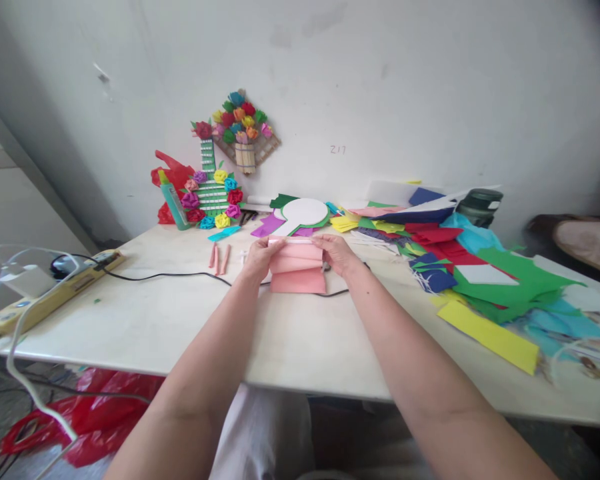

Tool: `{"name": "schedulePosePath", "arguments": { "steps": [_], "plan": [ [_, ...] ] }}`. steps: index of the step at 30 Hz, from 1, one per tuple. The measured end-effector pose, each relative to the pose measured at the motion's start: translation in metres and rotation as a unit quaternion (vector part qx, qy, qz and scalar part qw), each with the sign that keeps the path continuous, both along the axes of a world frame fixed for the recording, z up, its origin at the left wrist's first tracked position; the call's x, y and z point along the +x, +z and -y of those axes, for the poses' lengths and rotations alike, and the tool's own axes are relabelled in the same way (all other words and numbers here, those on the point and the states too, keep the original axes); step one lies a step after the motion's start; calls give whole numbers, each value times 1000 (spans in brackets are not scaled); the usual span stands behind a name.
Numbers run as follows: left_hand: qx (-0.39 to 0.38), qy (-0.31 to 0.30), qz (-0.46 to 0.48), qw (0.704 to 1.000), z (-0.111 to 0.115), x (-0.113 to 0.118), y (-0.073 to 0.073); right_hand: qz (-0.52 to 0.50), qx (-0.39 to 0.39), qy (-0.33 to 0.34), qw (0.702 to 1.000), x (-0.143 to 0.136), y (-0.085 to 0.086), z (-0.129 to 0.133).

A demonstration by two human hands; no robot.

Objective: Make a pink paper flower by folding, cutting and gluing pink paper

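Observation:
A strip of pink paper (299, 280) with crosswise folds hangs between my hands above the table. At its upper left corner, my left hand (264, 255) pinches the edge. My right hand (334, 252) grips the upper right corner the same way. Several thin rolled pink paper tubes (221, 259) lie on the table left of my left hand. Just beyond the strip rests a white paper disc with a handle-like tail (305, 212), edged in green and lying over purple paper.
Paper-flower crafts (214, 193) and a glue bottle (174, 200) stand at the back left. A power strip (50, 290) lies at the left edge, its black cable (170, 274) crossing behind the strip. Coloured paper sheets (510, 280) cover the right side, near a dark green container (479, 205).

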State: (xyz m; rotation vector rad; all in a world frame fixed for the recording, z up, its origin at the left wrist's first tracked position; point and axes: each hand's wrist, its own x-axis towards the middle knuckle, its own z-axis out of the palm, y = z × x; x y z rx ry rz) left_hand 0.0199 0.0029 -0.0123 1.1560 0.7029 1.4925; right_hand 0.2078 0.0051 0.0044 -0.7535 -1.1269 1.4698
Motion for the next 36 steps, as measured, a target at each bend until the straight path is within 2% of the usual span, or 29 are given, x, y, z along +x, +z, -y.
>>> {"name": "schedulePosePath", "arguments": {
  "steps": [14,22,36],
  "plan": [
    [-4,25,6,1000,-3,0,-1,45,37,-65,996,-3,-2,-2],
    [-25,-38,-28,999,3,1,2,53,58,-51,996,-2,-4,-4],
    [-23,-19,-41,999,3,1,1,61,51,-51,996,-1,-6,-6]
  ]
}}
